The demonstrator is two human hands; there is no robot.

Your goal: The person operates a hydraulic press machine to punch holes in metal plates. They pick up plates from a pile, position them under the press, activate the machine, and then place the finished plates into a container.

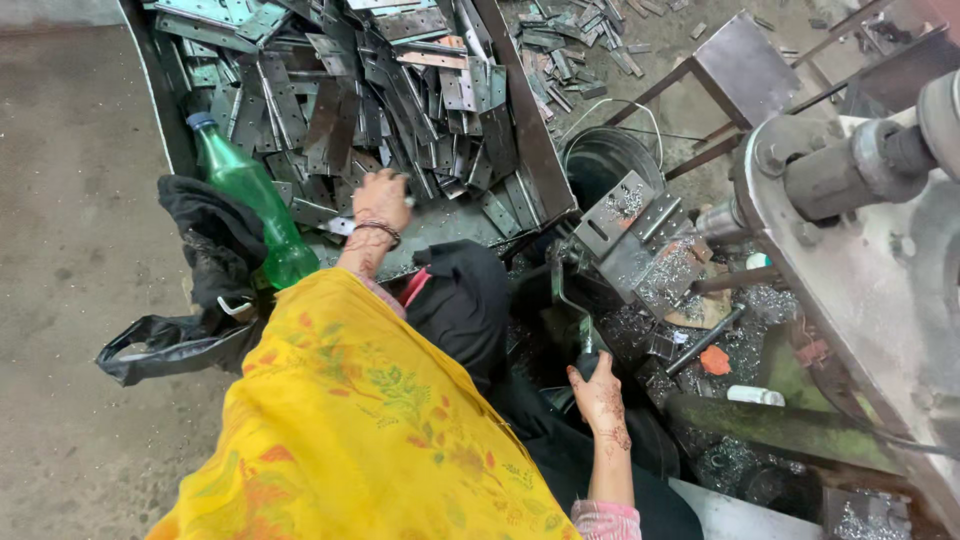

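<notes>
Left hand in the tray of plates, right hand on the machine lever

The drilling machine point(860, 230) stands to the right of both hands. The big metal tray point(165, 110) holds a heap of flat punched steel plates point(390, 90), which spreads up and away from the left hand point(382, 200); this nearer hand rests fingers-down on the heap's near edge, and whether it is pinching a plate cannot be told. The right hand point(598, 395) is closed around the dark lever handle point(585, 350), whose rod rises away from it towards the machine. A green bottle point(250, 200) leans just left of the left hand.
</notes>
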